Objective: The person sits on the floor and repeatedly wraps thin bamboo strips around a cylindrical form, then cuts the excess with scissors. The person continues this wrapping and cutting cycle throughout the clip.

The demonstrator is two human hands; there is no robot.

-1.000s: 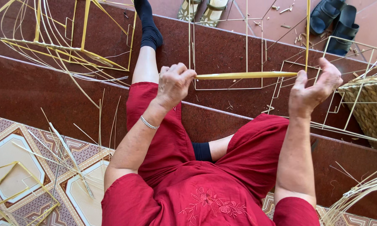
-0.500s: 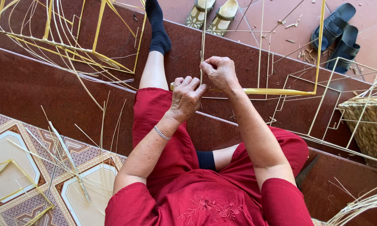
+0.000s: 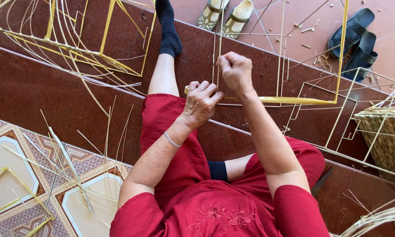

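Note:
I sit on dark red steps in red clothes. My left hand [image 3: 201,102] grips the end of a yellow bamboo frame [image 3: 294,100] just above my left knee. My right hand [image 3: 235,70] is raised right beside it, fingers pinched on a thin pale strip [image 3: 219,30] that runs upward from the frame's corner. The frame's long yellow bar stretches to the right and turns up along a yellow upright [image 3: 343,44]. Thin pale frame rods [image 3: 281,48] stand behind my right hand.
Another yellow frame with loose strips [image 3: 74,48] lies on the steps at upper left. Beige sandals [image 3: 226,15] and dark sandals [image 3: 357,37] sit on the floor ahead. A woven basket [image 3: 384,140] stands at right. Loose strips [image 3: 70,166] lie on the patterned tiles.
My right hand came from the far end of the yellow bar over to my left hand and now pinches the thin strip. The frame swung so its corner is at my hands.

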